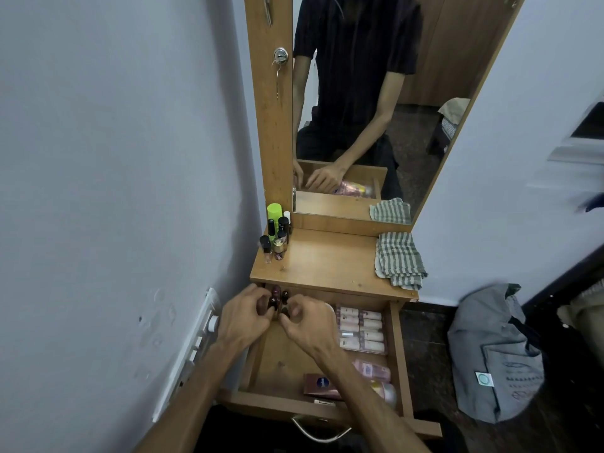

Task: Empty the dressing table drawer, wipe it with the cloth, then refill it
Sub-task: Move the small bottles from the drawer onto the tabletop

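The drawer [397, 351] of the dressing table [327, 263] is pulled out at 6 o'clock from the tabletop, and both hands are at its back left corner, at about 11 o'clock inside it. The left hand [243, 317] has its fingers curled round small dark bottles [276, 297], and the right hand [305, 322], just beside it at 3 o'clock, pinches at the same cluster with curled fingers; which hand holds which bottle cannot be told. At 3 o'clock from the hands a pack of pink tubes [361, 328] lies against the drawer's right wall, with more pink items [372, 371] near the front at 5 o'clock. The striped cloth [398, 259] lies folded on the table's right edge, at 1 o'clock from the hands. More small bottles [276, 233] stand at the table's back left corner, below the mirror [376, 93]
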A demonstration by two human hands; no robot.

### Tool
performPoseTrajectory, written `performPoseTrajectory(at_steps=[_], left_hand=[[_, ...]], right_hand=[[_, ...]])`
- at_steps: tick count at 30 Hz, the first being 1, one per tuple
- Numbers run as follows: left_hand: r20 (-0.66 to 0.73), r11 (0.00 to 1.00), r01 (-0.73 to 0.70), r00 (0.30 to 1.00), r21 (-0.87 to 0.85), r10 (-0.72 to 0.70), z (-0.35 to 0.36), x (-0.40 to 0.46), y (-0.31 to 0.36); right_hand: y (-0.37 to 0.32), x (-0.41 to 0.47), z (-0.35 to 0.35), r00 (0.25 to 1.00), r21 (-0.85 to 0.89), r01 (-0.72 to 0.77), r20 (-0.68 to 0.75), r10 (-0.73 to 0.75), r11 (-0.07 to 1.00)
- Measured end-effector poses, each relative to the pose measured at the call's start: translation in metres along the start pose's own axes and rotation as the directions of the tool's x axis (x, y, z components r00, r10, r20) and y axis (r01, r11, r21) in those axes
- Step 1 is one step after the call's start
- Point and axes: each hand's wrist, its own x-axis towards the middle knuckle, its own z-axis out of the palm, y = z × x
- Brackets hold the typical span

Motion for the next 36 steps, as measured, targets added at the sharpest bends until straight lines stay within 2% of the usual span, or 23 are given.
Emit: performPoseTrajectory(at_steps=[4, 7, 18, 22, 28, 32, 36], left_hand=[[0.053, 0.998, 0.012, 0.999, 0.058, -0.015, 0.006, 0.002, 0.002], [0.051, 0.997, 0.023, 0.998, 0.069, -0.026, 0.009, 0.005, 0.004], [0.044, 0.996, 0.094, 0.995, -0.001, -0.094, 0.02, 0.009, 0.003], [0.034, 0.99, 0.119, 0.993, -0.079, -0.117, 0.022, 0.002, 0.005], [-0.032, 0.972, 0.119, 0.991, -0.203, -0.128, 0.015, -0.01, 0.009], [-0.095, 0.964, 0.051, 0.992, -0.263, -0.079, 0.001, -0.007, 0.015], [-0.161, 0.951, -0.006, 0.986, -0.308, -0.046, -0.02, 0.006, 0.022]], right_hand=[[0.006, 0.0, 0.01, 0.995, -0.035, -0.056, 0.085, 0.059, 0.998], [0.007, 0.003, 0.015, 0.992, -0.052, -0.073, 0.096, 0.078, 0.996], [0.012, 0.007, 0.027, 0.991, -0.05, -0.087, 0.099, 0.092, 0.995], [0.012, 0.002, 0.022, 0.991, -0.026, -0.091, 0.093, 0.093, 0.996], [0.019, -0.005, 0.003, 0.998, 0.044, -0.059, 0.023, 0.058, 0.997], [0.015, 0.0, -0.016, 0.999, 0.074, -0.045, -0.016, 0.046, 0.996], [-0.001, 0.018, -0.038, 0.991, 0.098, -0.006, -0.13, 0.018, 0.995]])
